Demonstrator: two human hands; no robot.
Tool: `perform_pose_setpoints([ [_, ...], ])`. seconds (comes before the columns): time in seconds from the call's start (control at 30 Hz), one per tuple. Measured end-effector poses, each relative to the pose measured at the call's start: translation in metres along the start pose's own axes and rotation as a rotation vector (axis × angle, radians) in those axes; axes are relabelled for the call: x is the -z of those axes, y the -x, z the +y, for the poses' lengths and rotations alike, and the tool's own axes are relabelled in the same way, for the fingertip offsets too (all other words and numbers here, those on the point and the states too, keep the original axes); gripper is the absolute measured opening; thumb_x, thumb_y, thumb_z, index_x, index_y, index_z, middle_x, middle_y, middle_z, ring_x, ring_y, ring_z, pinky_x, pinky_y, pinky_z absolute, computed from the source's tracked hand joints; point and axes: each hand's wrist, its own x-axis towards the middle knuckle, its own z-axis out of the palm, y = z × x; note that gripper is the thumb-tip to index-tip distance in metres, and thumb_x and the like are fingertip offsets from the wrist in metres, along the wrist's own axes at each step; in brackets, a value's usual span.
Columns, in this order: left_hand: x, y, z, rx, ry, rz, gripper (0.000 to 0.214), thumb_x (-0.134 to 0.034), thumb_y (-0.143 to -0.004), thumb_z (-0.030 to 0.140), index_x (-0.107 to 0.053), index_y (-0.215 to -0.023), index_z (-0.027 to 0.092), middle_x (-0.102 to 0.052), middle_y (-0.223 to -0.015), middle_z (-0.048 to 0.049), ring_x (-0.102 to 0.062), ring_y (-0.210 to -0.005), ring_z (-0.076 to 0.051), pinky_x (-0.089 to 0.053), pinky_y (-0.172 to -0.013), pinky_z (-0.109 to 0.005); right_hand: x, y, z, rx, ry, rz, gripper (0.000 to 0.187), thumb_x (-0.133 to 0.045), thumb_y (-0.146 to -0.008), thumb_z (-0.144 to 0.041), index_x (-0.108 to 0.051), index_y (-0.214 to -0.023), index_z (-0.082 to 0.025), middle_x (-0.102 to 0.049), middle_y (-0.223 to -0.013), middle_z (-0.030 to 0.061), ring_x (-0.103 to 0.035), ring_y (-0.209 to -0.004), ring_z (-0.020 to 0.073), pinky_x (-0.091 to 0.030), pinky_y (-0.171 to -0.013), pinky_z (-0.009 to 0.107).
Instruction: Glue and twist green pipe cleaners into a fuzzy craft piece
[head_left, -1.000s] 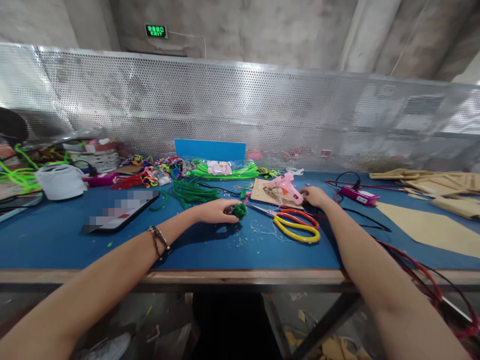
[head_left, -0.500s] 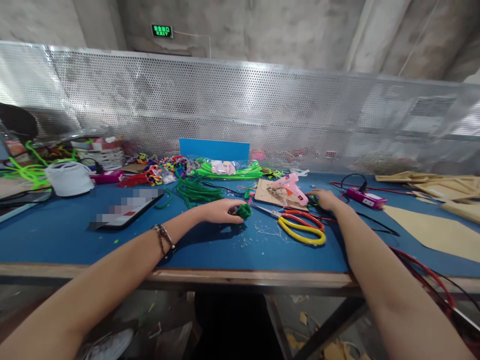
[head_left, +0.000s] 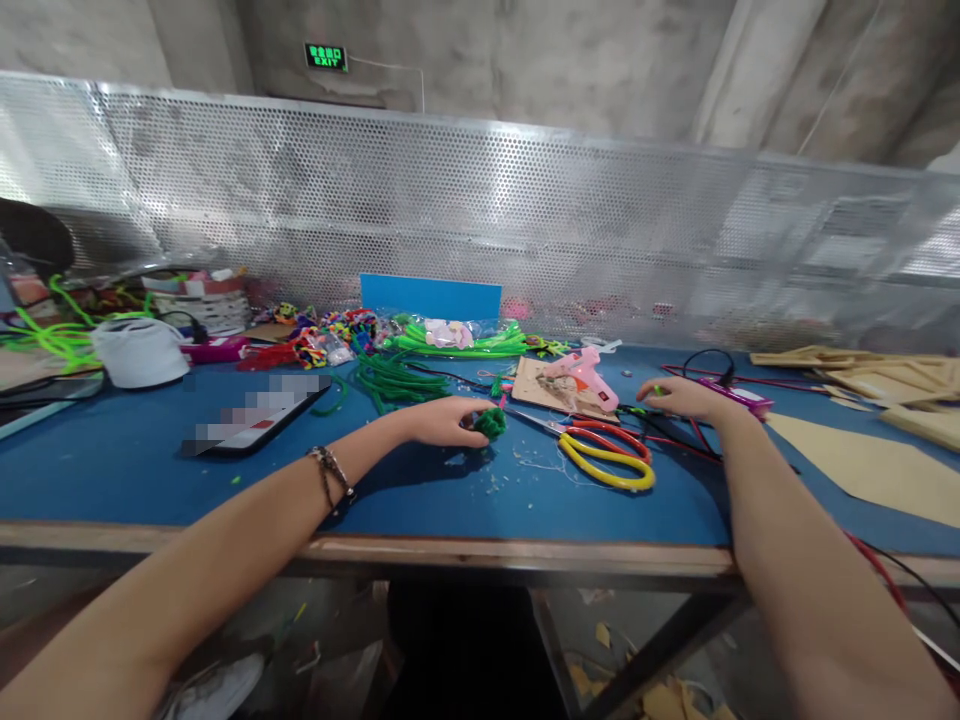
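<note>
My left hand [head_left: 442, 420] rests on the blue table [head_left: 112, 460], its fingers closed round a small dark green fuzzy ball [head_left: 492, 422]. My right hand [head_left: 686, 398] hovers just above red and black cables [head_left: 675, 435]. Its fingers are drawn together in a pinch, with a tiny green bit [head_left: 658, 390] at the tips. A pink glue gun [head_left: 581, 372] lies on a scrap of cardboard [head_left: 544, 392] to the left of that hand. Scissors with yellow and red handles [head_left: 600, 452] lie between my two hands.
A phone [head_left: 251, 420] lies at the left and a bundle of green pipe cleaners [head_left: 394, 380] behind my left hand. Further back are coloured craft bits, a white roll [head_left: 139, 352] and a blue card [head_left: 430, 297]. A purple device [head_left: 742, 398], wooden pieces [head_left: 862, 365] and a perforated metal screen [head_left: 525, 220] bound the right and back.
My right hand has come off the pink glue gun and drawn to the right over the cables. My left hand stays on the green ball.
</note>
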Motion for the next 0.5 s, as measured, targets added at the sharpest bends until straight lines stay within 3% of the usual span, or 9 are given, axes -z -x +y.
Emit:
perform_pose_setpoints([
  [0.13,0.000,0.000,-0.001,0.005,0.006,-0.009,0.038,-0.047,-0.069,0.030,-0.048,-0.103,0.013,-0.048,-0.078,0.0000,-0.039,-0.061,-0.009,-0.033,-0.055,-0.018,-0.003,0.000,-0.006,0.093,-0.085,-0.050,0.019,-0.051,-0.062,-0.019,-0.064,-0.076,-0.018,-0.064,-0.068,-0.0015,-0.056,-0.061,0.0115,-0.041,-0.057,0.018],
  [0.33,-0.001,-0.001,-0.003,-0.001,0.027,-0.004,0.037,-0.048,-0.069,0.031,-0.049,-0.101,0.013,-0.047,-0.074,0.0007,-0.040,-0.060,-0.009,-0.033,-0.054,-0.018,-0.009,-0.008,-0.010,0.041,-0.059,0.056,0.012,-0.052,-0.055,-0.012,-0.060,-0.052,-0.020,-0.061,-0.055,-0.0026,-0.054,-0.056,0.0130,-0.039,-0.054,0.020],
  [0.5,-0.001,-0.001,-0.002,-0.044,0.029,0.044,0.033,-0.048,-0.068,0.026,-0.051,-0.098,0.013,-0.051,-0.076,-0.0003,-0.043,-0.062,-0.010,-0.035,-0.058,-0.020,-0.005,-0.004,0.000,-0.043,-0.068,0.219,0.021,-0.049,-0.054,-0.010,-0.045,-0.037,-0.021,-0.052,-0.041,-0.0009,-0.050,-0.049,0.0147,-0.035,-0.050,0.022],
])
